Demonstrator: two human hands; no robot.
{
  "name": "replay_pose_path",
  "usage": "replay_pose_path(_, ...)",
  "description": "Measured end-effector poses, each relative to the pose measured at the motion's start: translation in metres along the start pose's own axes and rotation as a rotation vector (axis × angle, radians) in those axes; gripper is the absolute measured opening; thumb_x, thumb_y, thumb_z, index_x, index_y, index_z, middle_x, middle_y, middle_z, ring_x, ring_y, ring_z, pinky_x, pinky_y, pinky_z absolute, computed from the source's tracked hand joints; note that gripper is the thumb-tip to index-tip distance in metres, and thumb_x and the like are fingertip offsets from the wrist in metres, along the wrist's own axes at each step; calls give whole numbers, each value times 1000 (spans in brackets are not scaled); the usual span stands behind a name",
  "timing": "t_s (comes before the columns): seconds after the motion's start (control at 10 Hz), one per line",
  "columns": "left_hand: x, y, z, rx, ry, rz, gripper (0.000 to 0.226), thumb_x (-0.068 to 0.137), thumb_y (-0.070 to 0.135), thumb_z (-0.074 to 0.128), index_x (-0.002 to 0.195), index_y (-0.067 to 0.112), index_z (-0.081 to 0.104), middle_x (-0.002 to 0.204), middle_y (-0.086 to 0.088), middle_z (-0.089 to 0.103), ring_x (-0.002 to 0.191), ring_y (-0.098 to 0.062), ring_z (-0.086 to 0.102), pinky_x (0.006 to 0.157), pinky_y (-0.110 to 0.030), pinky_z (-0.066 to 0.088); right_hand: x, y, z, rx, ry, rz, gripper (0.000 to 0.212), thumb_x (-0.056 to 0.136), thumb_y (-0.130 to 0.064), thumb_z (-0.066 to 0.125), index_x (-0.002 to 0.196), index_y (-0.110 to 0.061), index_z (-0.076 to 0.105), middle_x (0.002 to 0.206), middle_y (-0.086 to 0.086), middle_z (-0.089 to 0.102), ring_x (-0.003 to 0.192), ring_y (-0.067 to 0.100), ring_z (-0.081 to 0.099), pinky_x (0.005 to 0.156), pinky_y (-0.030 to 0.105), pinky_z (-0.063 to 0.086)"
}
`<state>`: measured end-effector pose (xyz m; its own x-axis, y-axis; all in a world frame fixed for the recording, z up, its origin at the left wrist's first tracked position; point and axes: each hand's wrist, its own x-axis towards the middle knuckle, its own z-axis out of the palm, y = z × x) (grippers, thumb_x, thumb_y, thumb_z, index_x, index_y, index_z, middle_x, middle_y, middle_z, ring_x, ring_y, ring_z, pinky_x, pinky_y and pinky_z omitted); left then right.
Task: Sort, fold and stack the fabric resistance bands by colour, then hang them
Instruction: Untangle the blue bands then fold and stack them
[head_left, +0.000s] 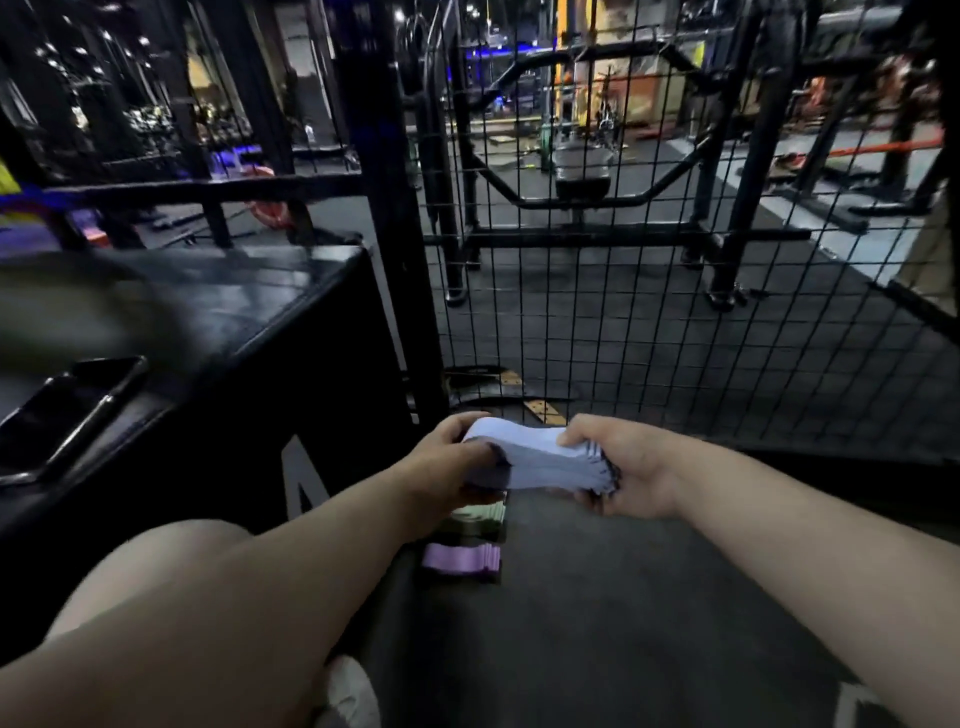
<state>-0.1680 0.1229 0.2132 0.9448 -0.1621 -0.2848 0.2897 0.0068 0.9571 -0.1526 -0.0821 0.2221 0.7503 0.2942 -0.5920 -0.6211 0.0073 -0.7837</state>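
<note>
A stack of pale lilac-white folded bands (540, 462) is held above the dark floor, low in the middle of the view. My left hand (447, 467) grips its left end, and my right hand (623, 473) grips its right end, thumb on top. Under my left wrist a green folded stack (480, 517) lies on the floor. A pink-purple folded stack (462, 558) lies just in front of it. Part of the green stack is hidden by my left hand.
A black box (249, 322) stands at the left with a dark phone (67, 410) on top. A black wire mesh panel (675, 260) rises right behind the stacks. My knee (171, 561) and a pale shoe (348, 691) are at the lower left.
</note>
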Motion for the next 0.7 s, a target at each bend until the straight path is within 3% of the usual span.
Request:
replay_pose_path(0.1,20,-40,-9,-12,146,-58,56,78,-10,62,122,23,54,117,-10,55,92,-31,62,67,-48,59,33,21,0,-21,39,74,23,86,-19,60,106,-9,58,94,14,65,83,24,64,50,24,47)
replay_pose_path(0.2,43,-92,-17,-68,233,-142,63,79,-10,61,131,24,52,114,-9,61,88,-30,65,61,-40,58,79,53,0,-44,76,172,19,87,-20,59,102,-8,57,74,12,63,60,20,62,45,22,45)
replay_pose_path(0.3,66,-140,-22,0,341,-189,52,84,-8,60,122,26,52,112,-9,63,85,-26,64,53,-33,53,131,88,-2,-70,113,264,16,87,-19,59,99,-10,56,68,10,60,53,19,57,43,21,45)
replay_pose_path(0.4,87,-190,-34,214,401,-223,49,84,2,53,132,11,47,121,-13,58,107,-32,59,77,-25,44,178,126,-1,-89,109,329,20,86,-18,61,104,-10,57,80,13,67,71,25,66,46,23,48)
replay_pose_path(0.5,103,-236,-49,308,444,-351,53,91,-3,47,142,10,41,130,-9,53,121,-24,53,78,-14,32,215,163,6,-175,136,341,26,82,-15,68,104,-3,62,80,16,71,69,27,70,55,29,51)
replay_pose_path(0.6,137,-273,-69,508,544,-352,30,97,-3,42,121,9,58,106,-2,56,102,-18,50,66,-15,42,253,192,14,-186,157,365,24,80,-13,72,99,0,65,77,19,71,62,27,69,60,36,56)
replay_pose_path(0.7,166,-309,-86,189,799,-555,23,97,22,51,100,6,67,97,-11,62,94,-21,54,67,-22,45,286,212,26,-188,170,326,25,78,-12,74,100,-2,66,87,21,72,76,33,70,73,45,59)
